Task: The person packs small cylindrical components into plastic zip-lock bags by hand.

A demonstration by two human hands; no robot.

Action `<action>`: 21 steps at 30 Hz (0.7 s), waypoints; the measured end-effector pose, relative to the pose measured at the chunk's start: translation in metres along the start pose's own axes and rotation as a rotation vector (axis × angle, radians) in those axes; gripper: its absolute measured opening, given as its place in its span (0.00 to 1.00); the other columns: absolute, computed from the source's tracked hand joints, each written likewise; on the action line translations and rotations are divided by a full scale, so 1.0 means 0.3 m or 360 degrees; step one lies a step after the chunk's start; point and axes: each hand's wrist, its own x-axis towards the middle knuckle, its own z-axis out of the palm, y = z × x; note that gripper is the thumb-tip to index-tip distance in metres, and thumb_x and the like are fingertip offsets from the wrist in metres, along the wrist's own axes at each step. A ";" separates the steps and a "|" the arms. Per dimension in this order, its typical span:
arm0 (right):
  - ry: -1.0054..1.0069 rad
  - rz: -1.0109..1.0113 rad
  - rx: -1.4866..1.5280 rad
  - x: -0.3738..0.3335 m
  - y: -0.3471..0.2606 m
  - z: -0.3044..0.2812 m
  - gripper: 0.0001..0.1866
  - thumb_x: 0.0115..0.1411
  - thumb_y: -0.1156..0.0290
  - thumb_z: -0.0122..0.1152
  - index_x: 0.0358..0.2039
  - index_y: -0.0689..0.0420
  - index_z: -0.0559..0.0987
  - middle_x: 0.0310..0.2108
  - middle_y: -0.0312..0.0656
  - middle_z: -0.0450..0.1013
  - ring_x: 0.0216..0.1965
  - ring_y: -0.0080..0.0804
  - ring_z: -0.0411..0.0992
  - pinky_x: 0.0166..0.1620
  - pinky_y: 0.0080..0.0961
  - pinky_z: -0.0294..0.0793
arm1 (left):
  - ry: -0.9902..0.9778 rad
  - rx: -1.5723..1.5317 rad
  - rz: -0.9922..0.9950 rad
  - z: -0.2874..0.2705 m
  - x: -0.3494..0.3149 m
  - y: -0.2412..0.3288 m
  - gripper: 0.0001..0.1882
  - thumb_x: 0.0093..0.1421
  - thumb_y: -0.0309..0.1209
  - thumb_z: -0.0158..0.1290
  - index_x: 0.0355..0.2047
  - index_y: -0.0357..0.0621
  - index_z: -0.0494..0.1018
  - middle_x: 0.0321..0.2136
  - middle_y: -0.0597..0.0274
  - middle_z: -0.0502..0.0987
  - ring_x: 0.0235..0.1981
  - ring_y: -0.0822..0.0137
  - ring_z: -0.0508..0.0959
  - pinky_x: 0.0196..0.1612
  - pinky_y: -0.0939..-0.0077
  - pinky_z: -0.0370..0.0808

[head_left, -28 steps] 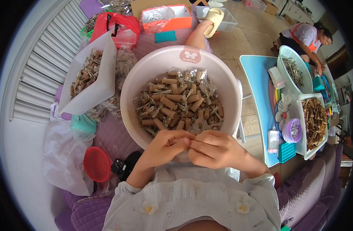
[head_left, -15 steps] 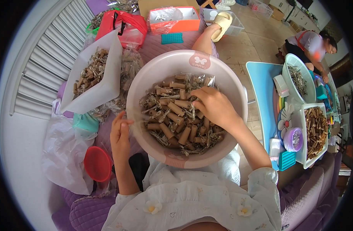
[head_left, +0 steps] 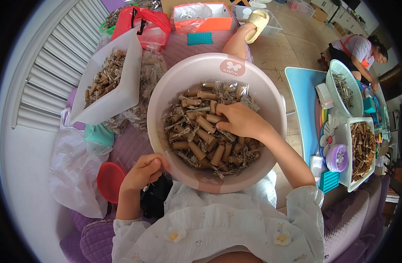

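Note:
A large pale pink basin (head_left: pixel 264 162) sits at my lap, part filled with short brown tubes (head_left: pixel 205 125) and bundles of dry, silvery-beige strands. My right hand (head_left: pixel 242 119) reaches into it from the right, fingers bent down among the tubes; what lies under the fingertips is hidden. Just outside the basin's lower left wall, my left hand (head_left: pixel 145 172) is closed, its thumb against the curled fingers. A small pale bit shows beneath that hand, too little to name. Clear plastic wrapping (head_left: pixel 241 91) lies on the heap's far side.
Left of the basin stand a white bin (head_left: pixel 131 83) of similar tubes, bagged bundles (head_left: pixel 152 72) and a red bowl (head_left: pixel 110 182). On the right, a blue table (head_left: pixel 299 101) bears a pale green basin (head_left: pixel 356 94) and a white tray (head_left: pixel 351 182) of brown pieces. Another person (head_left: pixel 354 50) bends beyond it.
My left hand has gone from loosely extended fingers beside the basin to a closed hand lower down. My right hand stays among the tubes. The whole view has shifted slightly.

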 end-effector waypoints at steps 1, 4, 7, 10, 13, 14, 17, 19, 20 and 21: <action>0.0001 0.0008 0.0000 -0.006 -0.004 -0.006 0.12 0.48 0.68 0.57 0.28 0.64 0.69 0.24 0.53 0.70 0.31 0.51 0.68 0.36 0.39 0.65 | -0.0007 -0.0002 -0.0004 0.000 0.000 0.007 0.16 0.61 0.40 0.40 0.29 0.39 0.68 0.21 0.68 0.69 0.09 0.84 0.51 0.11 0.89 0.46; 0.0022 -0.0004 0.0055 -0.039 -0.050 -0.042 0.12 0.48 0.69 0.56 0.29 0.64 0.69 0.24 0.54 0.69 0.30 0.51 0.69 0.34 0.39 0.65 | 0.0068 -0.0139 -0.0012 0.011 -0.047 0.047 0.16 0.61 0.40 0.40 0.28 0.40 0.68 0.19 0.69 0.67 0.08 0.84 0.51 0.10 0.89 0.46; 0.0092 -0.0090 0.0113 -0.060 -0.083 -0.068 0.11 0.49 0.69 0.55 0.30 0.64 0.70 0.22 0.53 0.69 0.28 0.49 0.69 0.32 0.36 0.66 | 0.0131 -0.0256 -0.0114 -0.004 -0.118 0.075 0.16 0.62 0.39 0.39 0.26 0.40 0.68 0.16 0.72 0.63 0.08 0.84 0.51 0.09 0.89 0.46; 0.0124 -0.0048 0.0178 -0.090 -0.109 -0.084 0.12 0.50 0.69 0.54 0.32 0.64 0.72 0.21 0.52 0.68 0.26 0.48 0.68 0.31 0.33 0.67 | 0.0130 -0.0251 -0.0188 -0.016 -0.158 0.068 0.16 0.60 0.41 0.42 0.24 0.40 0.66 0.09 0.73 0.57 0.06 0.83 0.50 0.08 0.85 0.43; 0.0189 -0.0138 0.0276 -0.107 -0.105 -0.076 0.11 0.52 0.71 0.52 0.34 0.64 0.71 0.22 0.51 0.68 0.25 0.45 0.68 0.30 0.30 0.66 | 0.0180 -0.0193 -0.0439 -0.042 -0.172 0.050 0.16 0.60 0.39 0.43 0.26 0.38 0.68 0.10 0.71 0.60 0.08 0.82 0.54 0.10 0.86 0.48; 0.0201 -0.0113 0.0362 -0.110 -0.106 -0.077 0.11 0.53 0.71 0.50 0.33 0.64 0.71 0.25 0.52 0.69 0.28 0.48 0.68 0.33 0.34 0.65 | 0.0029 0.0175 -0.0406 -0.060 -0.164 0.063 0.15 0.61 0.37 0.41 0.27 0.38 0.69 0.14 0.69 0.65 0.09 0.81 0.56 0.12 0.87 0.52; 0.0181 -0.0076 0.0458 -0.117 -0.110 -0.085 0.10 0.55 0.71 0.48 0.33 0.64 0.70 0.28 0.53 0.69 0.32 0.51 0.67 0.36 0.36 0.64 | -0.0227 0.0883 -0.0162 -0.086 -0.143 0.117 0.15 0.62 0.35 0.39 0.30 0.37 0.71 0.20 0.67 0.72 0.13 0.79 0.61 0.18 0.87 0.59; 0.0151 -0.0064 0.0470 -0.119 -0.106 -0.088 0.10 0.56 0.71 0.48 0.34 0.64 0.70 0.29 0.52 0.69 0.33 0.51 0.67 0.36 0.35 0.64 | -0.0331 0.1221 0.0048 -0.085 -0.129 0.168 0.15 0.62 0.34 0.39 0.30 0.36 0.72 0.21 0.66 0.73 0.16 0.79 0.65 0.22 0.87 0.62; 0.0167 -0.0091 0.0445 -0.121 -0.097 -0.080 0.10 0.56 0.71 0.48 0.36 0.63 0.69 0.28 0.49 0.68 0.30 0.44 0.66 0.34 0.31 0.64 | -0.0234 0.1069 -0.0008 -0.080 -0.117 0.192 0.15 0.61 0.33 0.39 0.29 0.36 0.72 0.22 0.66 0.73 0.19 0.78 0.68 0.24 0.86 0.65; 0.0183 -0.0117 0.0420 -0.124 -0.092 -0.076 0.11 0.57 0.71 0.48 0.38 0.63 0.69 0.26 0.46 0.67 0.27 0.37 0.64 0.33 0.27 0.64 | -0.0137 0.0916 -0.0064 -0.078 -0.099 0.207 0.15 0.61 0.33 0.39 0.29 0.35 0.72 0.22 0.65 0.74 0.23 0.77 0.71 0.27 0.85 0.67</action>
